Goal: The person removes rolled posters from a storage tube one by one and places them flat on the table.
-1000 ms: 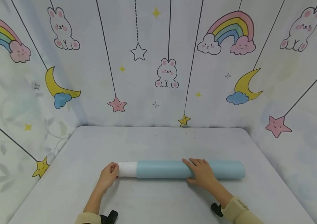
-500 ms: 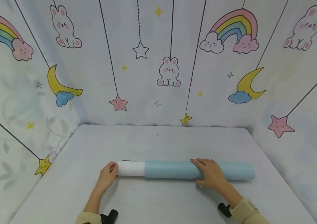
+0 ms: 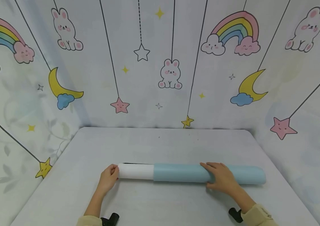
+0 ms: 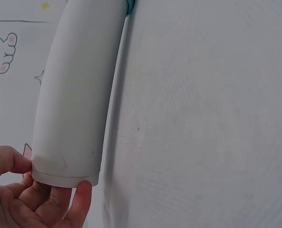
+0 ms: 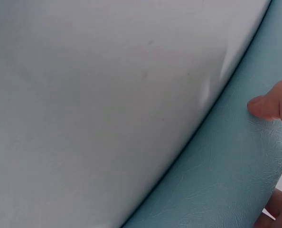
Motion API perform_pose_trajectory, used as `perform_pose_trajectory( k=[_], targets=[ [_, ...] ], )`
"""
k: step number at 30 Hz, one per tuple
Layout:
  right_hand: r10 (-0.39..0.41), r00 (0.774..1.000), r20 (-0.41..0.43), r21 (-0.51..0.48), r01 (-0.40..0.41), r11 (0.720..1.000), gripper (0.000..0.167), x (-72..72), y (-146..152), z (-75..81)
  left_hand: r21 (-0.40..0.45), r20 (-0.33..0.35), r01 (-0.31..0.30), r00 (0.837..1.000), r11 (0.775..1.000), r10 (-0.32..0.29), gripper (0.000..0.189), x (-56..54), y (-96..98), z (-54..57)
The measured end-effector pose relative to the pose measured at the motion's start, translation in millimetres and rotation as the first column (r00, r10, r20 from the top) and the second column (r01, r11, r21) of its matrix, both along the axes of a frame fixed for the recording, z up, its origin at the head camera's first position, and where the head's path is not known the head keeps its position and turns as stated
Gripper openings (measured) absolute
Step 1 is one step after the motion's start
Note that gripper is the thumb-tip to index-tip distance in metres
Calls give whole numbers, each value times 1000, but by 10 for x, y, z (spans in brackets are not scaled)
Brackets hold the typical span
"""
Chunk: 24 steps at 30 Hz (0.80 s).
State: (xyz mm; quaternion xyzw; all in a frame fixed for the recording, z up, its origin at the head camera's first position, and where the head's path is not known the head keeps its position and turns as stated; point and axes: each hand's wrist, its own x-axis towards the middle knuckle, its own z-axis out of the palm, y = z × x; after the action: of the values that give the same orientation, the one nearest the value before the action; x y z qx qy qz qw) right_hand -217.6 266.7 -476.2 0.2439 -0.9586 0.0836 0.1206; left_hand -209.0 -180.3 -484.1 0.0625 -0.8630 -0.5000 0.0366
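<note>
A long light blue roll (image 3: pixel 182 172) with a smooth, faintly creased surface (image 5: pixel 212 166) lies across the table. From its left end sticks out a narrower white roll (image 3: pixel 136 171). My left hand (image 3: pixel 109 177) pinches the white roll's free end; in the left wrist view, the thumb is on one side of the white roll (image 4: pixel 74 95) and fingertips (image 4: pixel 84 187) are at its end rim. Around the middle of the blue roll, my right hand (image 3: pixel 221 178) grips with fingers over the far side and thumb on the near side. The palm sides of both hands are mostly hidden.
The white table (image 3: pixel 160 204) has rounded back corners. Behind and beside it hangs a white cloth (image 3: pixel 145 78) printed with rabbits, stars, moons and rainbows. Black devices, one by the left cuff (image 3: pixel 110 219) and one by the right cuff (image 3: pixel 250 216), sit at the wrists.
My right hand has moved to the right with the blue roll. More of the white roll shows between the hands, while my left hand has stayed nearly in place.
</note>
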Motion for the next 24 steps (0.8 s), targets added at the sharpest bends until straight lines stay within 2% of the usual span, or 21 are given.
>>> perform_pose_trajectory(
  k=[12,24],
  targets=[
    [3,1000,15,2,-3,1000,76,25,183,-33,-21,-1,-14,1000,1000,14,21,47,-53,-32],
    [18,1000,8,-4,-18,1000,75,6,234,34,-68,-22,-39,999,997,37,23,1,-121,-54]
  ],
)
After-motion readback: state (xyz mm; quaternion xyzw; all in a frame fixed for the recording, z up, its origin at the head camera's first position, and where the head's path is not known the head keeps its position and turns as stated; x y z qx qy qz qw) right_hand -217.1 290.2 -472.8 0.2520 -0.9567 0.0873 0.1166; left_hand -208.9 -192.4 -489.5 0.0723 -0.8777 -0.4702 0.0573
